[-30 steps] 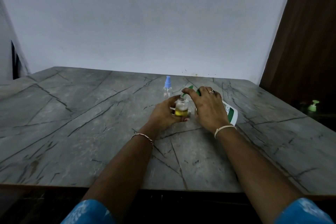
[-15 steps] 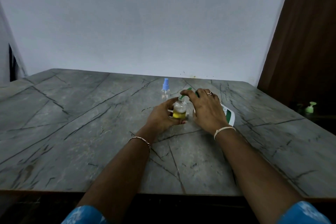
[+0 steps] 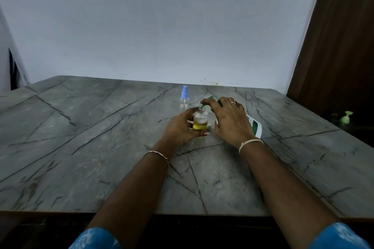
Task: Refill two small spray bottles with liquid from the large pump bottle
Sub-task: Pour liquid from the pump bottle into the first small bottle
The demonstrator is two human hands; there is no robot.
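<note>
My left hand (image 3: 181, 127) grips a small clear spray bottle (image 3: 200, 120) that stands uncapped on the table, with yellow liquid in its lower part. My right hand (image 3: 230, 120) lies over the green pump head (image 3: 208, 100) of the large white pump bottle (image 3: 255, 126), whose spout reaches to the small bottle's open neck. The hand hides most of the large bottle. A second small clear spray bottle (image 3: 184, 98) with a blue spray cap stands just behind, upright and untouched.
The grey veined stone table (image 3: 101, 147) ends at a front edge close to me. A brown wooden panel (image 3: 340, 46) rises at the right. A small green pump top (image 3: 346, 117) sits in the dark beyond the table's right side.
Both hands keep their hold on the small bottle and the pump. The view has shifted slightly; the yellow liquid level looks about the same.
</note>
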